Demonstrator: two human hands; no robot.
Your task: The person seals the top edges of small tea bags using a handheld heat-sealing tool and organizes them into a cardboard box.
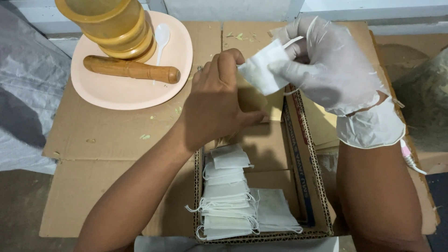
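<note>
Sachet (262, 70) (white) between both hands (219, 105)

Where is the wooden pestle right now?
In the head view, upper left: the wooden pestle lies on the peach plate, in front of the mortar and beside a white spoon.

At upper left sit a pale peach plate (135, 91), a brown wooden pestle (133, 69) and a yellow-amber mortar (112, 25). The right hand (326, 70) wears a translucent white glove, pinching a white pouch (262, 70). More white pouches (228, 196) fill the tan corrugated box (308, 154) at lower centre.
</note>
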